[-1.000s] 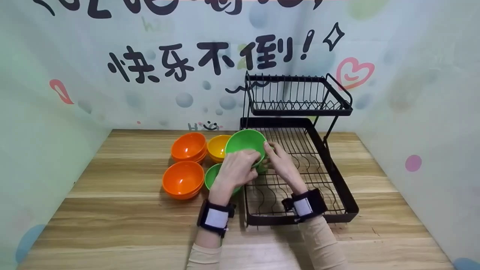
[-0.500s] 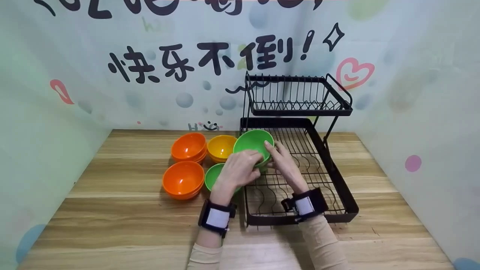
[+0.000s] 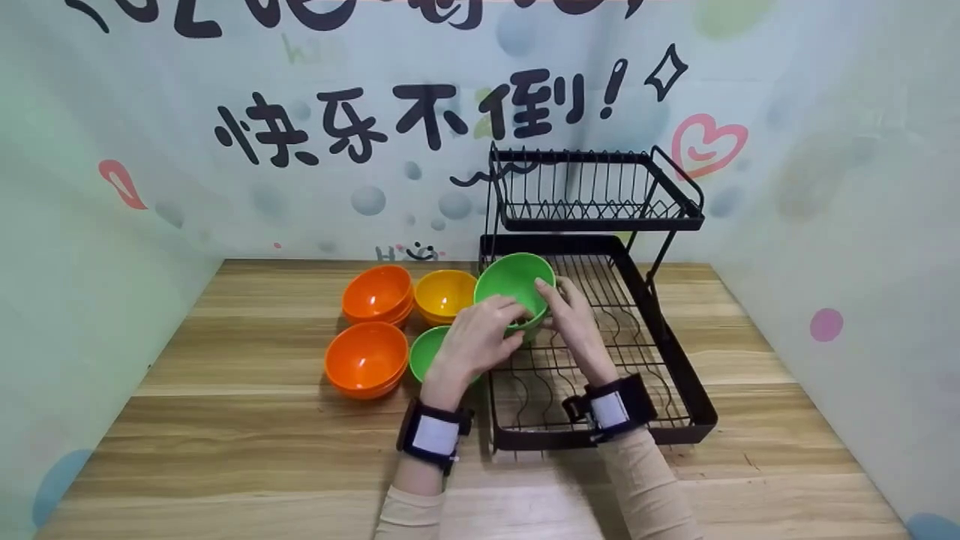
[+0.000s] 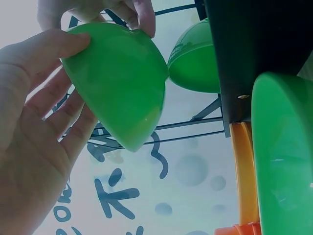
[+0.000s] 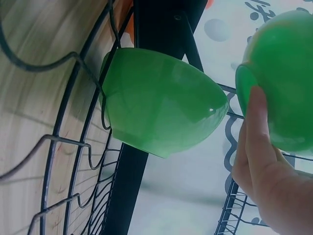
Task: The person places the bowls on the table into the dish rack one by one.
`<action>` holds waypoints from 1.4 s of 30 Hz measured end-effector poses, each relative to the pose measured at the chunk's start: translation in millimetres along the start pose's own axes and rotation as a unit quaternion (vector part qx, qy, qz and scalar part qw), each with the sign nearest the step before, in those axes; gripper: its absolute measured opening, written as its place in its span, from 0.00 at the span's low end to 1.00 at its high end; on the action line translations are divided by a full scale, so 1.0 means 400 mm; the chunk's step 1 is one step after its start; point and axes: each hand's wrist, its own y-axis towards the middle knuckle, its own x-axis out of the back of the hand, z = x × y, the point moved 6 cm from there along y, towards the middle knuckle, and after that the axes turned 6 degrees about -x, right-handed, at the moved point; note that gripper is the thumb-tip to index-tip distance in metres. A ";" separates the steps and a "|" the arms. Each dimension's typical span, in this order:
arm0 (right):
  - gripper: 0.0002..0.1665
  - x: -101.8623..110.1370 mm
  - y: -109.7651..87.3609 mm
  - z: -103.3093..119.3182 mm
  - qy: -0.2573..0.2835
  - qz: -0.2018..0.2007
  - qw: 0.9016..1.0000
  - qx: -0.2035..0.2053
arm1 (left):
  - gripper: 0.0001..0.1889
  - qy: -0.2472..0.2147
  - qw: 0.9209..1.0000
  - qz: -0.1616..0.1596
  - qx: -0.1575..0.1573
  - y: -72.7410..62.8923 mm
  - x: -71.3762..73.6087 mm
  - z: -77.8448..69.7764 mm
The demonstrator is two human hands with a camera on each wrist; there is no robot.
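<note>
Bowl one (image 3: pixel 508 279), green, was pinched by left hand (image 3: pixel 480 330) and right hand (image 3: pixel 573 326) above the rack (image 3: pixel 540 439); green bowl two (image 5: pixel 161 105) sat inside; left of the rack we counted green bowl three (image 3: pixel 427 352), two orange stacks (image 3: pixel 366 360), one yellow stack (image 3: pixel 444 292).

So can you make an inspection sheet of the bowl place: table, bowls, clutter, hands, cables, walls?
Surface: light-brown wood-grain table.
Job's things: glossy round green bowl, held up; second green bowl on its side in the lower tier of the black two-tier wire rack; glossy round orange bowls, yellow bowls and green table bowl left of it.
Clutter: nothing seen.
Hands: left hand and right hand grip the held bowl.
Cables: nothing seen.
Surroundings: pale wall, black writing, pink heart.
</note>
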 end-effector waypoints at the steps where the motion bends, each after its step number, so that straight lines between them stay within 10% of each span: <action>1: 0.28 0.002 0.000 0.000 0.000 -0.004 1.000 0.003 | 0.11 -0.005 1.000 -0.002 0.000 0.000 0.001 0.000; 17: 0.26 0.044 0.009 0.005 -0.014 -0.055 0.998 0.025 | 0.13 -0.001 0.998 -0.060 0.001 -0.007 0.020 0.022; 27: 0.27 0.081 0.001 0.018 -0.064 -0.089 0.994 0.028 | 0.12 -0.010 0.996 -0.014 0.086 -0.015 0.008 0.050; 42: 0.30 0.123 -0.013 0.036 -0.110 -0.137 0.983 0.054 | 0.13 -0.015 0.990 0.038 0.133 -0.024 -0.021 0.079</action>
